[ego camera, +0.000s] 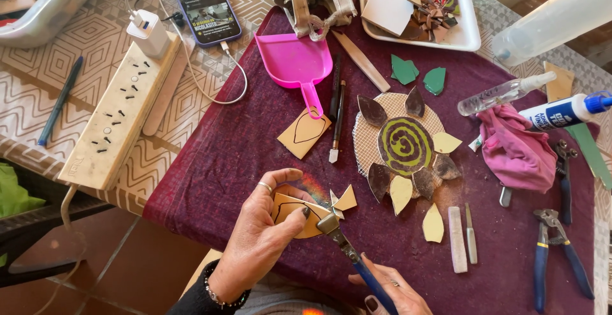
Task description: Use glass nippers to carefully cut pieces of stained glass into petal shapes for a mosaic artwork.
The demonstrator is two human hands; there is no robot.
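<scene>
Maroon cloth covers the bench point(210, 162); flower mosaic point(403, 149) partly petalled; left hand point(264, 226), its grip pinching a marked yellow tile point(294, 212), meets nippers point(341, 241) clasped by right hand point(392, 293); more petals remain uncut.

Single head view, looking steeply down, close over maroon-covered table point(210, 162); hands at lower centre, floor lower left.
</scene>
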